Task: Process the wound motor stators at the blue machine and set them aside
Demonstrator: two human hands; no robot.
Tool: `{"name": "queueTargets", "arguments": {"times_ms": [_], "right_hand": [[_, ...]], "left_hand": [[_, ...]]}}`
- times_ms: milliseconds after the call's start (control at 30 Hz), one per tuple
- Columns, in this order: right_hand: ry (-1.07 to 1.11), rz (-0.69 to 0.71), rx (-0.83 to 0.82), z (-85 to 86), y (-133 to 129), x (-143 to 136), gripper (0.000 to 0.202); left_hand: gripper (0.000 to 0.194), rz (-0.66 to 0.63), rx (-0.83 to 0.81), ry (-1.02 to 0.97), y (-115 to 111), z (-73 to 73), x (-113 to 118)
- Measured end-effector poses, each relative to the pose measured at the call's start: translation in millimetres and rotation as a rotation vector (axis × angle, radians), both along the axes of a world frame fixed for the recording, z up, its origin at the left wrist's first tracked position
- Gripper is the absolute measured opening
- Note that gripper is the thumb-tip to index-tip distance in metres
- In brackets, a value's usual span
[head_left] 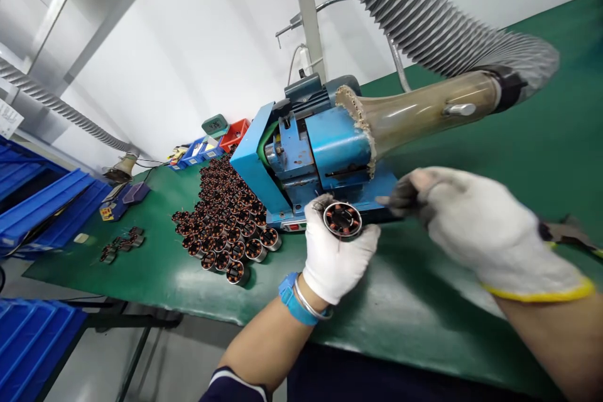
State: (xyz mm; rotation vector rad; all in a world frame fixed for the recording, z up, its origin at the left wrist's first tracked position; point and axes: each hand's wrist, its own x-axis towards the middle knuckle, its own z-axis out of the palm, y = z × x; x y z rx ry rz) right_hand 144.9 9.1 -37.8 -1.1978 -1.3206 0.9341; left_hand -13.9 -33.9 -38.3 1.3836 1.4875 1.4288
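My left hand (332,257), in a white glove with a blue wrist strap, is closed around a round motor stator (343,220). The stator has a silver rim, a black centre and copper windings, and its open face is turned up. To its right, my right hand (447,207), in a white glove with dark fingertips and a yellow cuff, is blurred by motion. Its fingers are bent together, and what they hold, if anything, cannot be made out. Both hands are just in front of a blue machine (339,144).
Many similar stators (226,213) stand grouped left of the machine, with a few more farther left. A grey ribbed hose (424,19) joins the machine's clear duct (419,113). Pliers (572,232) lie at the right. Blue bins (51,207) stand at the far left.
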Motion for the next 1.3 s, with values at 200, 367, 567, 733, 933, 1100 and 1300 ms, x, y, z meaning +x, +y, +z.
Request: {"name": "queueTargets", "arguments": {"times_ms": [200, 367, 567, 733, 933, 1100, 1300], "right_hand": [[0.121, 0.194, -0.008, -9.3, -14.7, -41.1, 0.054], [0.147, 0.214, -0.087, -1.4, -0.5, -47.8, 0.051], [0.119, 0.178, 0.006, 15.2, 7.6, -49.4, 0.032], [0.127, 0.198, 0.044, 15.1, 9.1, -49.3, 0.026], [0.129, 0.129, 0.019, 11.8, 8.2, -47.9, 0.028], [0.101, 0.071, 0.005, 17.3, 6.9, -48.6, 0.023], [0.128, 0.06, 0.025, 16.7, 8.9, -44.8, 0.019]], "left_hand": [[0.051, -0.071, 0.151, 0.038, 8.1, -14.4, -5.1], [0.048, -0.001, 0.159, 0.115, 25.9, -10.0, -7.0], [0.038, 0.065, 0.153, 0.266, 37.5, 12.2, -5.3], [0.03, 0.09, 0.14, 0.374, 37.6, 21.7, -3.1], [0.031, 0.07, 0.175, 0.434, 40.8, 19.7, -2.8], [0.023, 0.047, 0.163, 0.437, 43.0, 23.1, -3.7], [0.019, 0.042, 0.149, 0.429, 44.5, 26.5, 1.4]]}}
